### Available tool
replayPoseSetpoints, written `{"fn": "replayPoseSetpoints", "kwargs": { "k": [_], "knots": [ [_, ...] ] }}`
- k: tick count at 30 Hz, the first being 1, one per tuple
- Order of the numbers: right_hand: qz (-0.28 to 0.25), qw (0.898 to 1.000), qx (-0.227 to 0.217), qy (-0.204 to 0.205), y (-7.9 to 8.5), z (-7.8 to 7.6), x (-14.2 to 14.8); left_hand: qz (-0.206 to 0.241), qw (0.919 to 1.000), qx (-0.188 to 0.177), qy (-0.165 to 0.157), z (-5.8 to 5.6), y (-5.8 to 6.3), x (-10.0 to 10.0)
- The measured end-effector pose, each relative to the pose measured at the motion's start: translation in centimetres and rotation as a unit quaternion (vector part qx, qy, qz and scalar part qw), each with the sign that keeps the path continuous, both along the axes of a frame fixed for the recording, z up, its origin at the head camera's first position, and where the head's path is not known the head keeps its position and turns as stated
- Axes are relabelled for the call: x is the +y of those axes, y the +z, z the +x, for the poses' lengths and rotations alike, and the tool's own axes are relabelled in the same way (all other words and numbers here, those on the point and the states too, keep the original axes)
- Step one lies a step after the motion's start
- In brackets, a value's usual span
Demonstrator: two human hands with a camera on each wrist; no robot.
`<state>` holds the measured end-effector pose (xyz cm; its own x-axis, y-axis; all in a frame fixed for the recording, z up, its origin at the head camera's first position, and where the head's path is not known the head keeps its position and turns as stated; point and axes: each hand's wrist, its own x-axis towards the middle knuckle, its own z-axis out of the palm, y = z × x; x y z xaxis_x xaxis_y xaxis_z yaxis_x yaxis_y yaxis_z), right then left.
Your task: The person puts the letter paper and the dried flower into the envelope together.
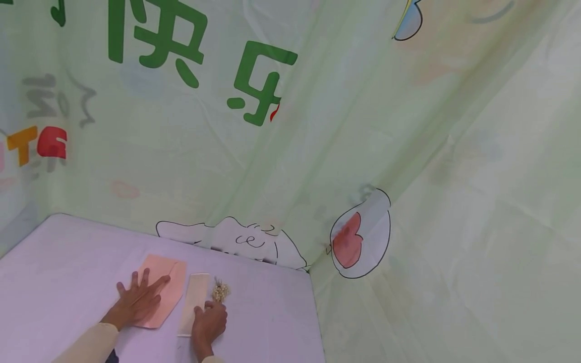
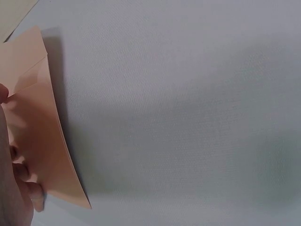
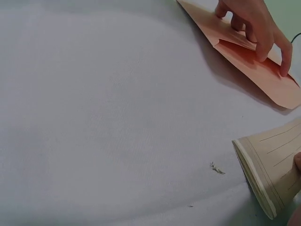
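Observation:
A pink envelope (image 1: 170,297) lies on the table under my left hand (image 1: 138,300). The left fingers are spread, their tips resting on the paper around the envelope's opening, as the right wrist view shows. Beside it is a folded sheet of lined letter paper (image 3: 270,160), cream coloured. My right hand (image 1: 210,325) grips this sheet by its right side, the thumb on top; the fingers underneath are hidden. The sheet bows a little in the right wrist view. A small bunch of dried flowers (image 1: 220,291) lies just beyond the right fingers.
The table (image 1: 268,322) has a pale lilac cover. A tiny loose sprig (image 3: 216,168) lies near the letter paper. Behind and to the right hang pale green printed curtains (image 1: 436,217), which meet the table's far edge.

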<state>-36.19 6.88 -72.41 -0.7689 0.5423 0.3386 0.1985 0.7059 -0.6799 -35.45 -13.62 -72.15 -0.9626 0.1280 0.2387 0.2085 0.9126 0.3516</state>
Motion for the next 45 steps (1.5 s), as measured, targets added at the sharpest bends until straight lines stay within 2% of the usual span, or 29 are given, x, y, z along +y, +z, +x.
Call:
{"fn": "replayPoseSetpoints", "kwargs": {
  "k": [6, 12, 20, 25, 30, 38, 42, 45],
  "knots": [
    [-0.058, 0.998, 0.009, -0.020, 0.2, -0.4, 0.0, -0.001, 0.9997, 0.023, -0.003, 0.0, -0.5, -0.2],
    [-0.123, 0.992, -0.006, -0.019, 1.3, -0.4, -0.2, 0.017, 0.9998, 0.010, -0.006, -0.3, -0.8, -0.5],
    [-0.214, 0.977, -0.008, -0.019, 2.4, -0.2, -0.1, 0.039, 0.9992, -0.010, -0.005, -0.5, -1.5, -0.4],
    [-0.267, 0.964, -0.002, -0.013, 2.5, -0.7, -0.1, 0.034, 0.9991, -0.023, -0.004, -0.6, -1.3, -0.4],
    [-0.317, 0.949, 0.008, 0.000, 3.0, -1.0, -0.3, 0.023, 0.9996, -0.016, 0.001, -0.8, -1.0, -0.3],
    [-0.360, 0.932, 0.021, 0.035, 4.4, -0.8, -1.5, 0.039, 0.9989, -0.025, -0.003, -0.8, -1.3, -0.4],
    [-0.360, 0.932, 0.025, 0.048, 4.9, -0.6, -2.3, 0.029, 0.9994, -0.016, -0.006, -0.9, -1.6, -0.5],
    [-0.342, 0.938, 0.026, 0.047, 4.8, -0.6, -2.9, 0.022, 0.9997, -0.014, -0.004, -0.9, -1.8, -0.5]
  ]
}}
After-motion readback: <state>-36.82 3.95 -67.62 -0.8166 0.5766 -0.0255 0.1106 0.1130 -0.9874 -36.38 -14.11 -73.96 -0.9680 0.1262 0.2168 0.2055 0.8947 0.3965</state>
